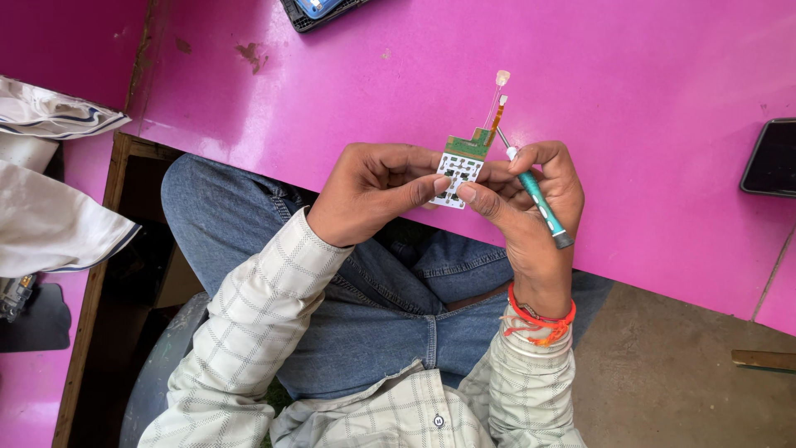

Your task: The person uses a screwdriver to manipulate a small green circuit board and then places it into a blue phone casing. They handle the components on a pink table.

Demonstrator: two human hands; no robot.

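Observation:
A small green and white circuit board (460, 168) with a keypad grid and thin orange ribbon strips sticking up is held between both hands, above the edge of a pink table (647, 99). My left hand (373, 192) grips its left side, thumb pressed on the white keypad face. My right hand (531, 211) pinches the board's right side with the thumb, and also holds a small teal-handled screwdriver (537, 199), its metal tip pointing up beside the board.
A dark phone (771, 158) lies at the table's right edge. A dark tray or device (319, 12) sits at the top. White cloth (50, 166) lies at left over a wooden frame. My jeans-clad legs (365, 274) are below.

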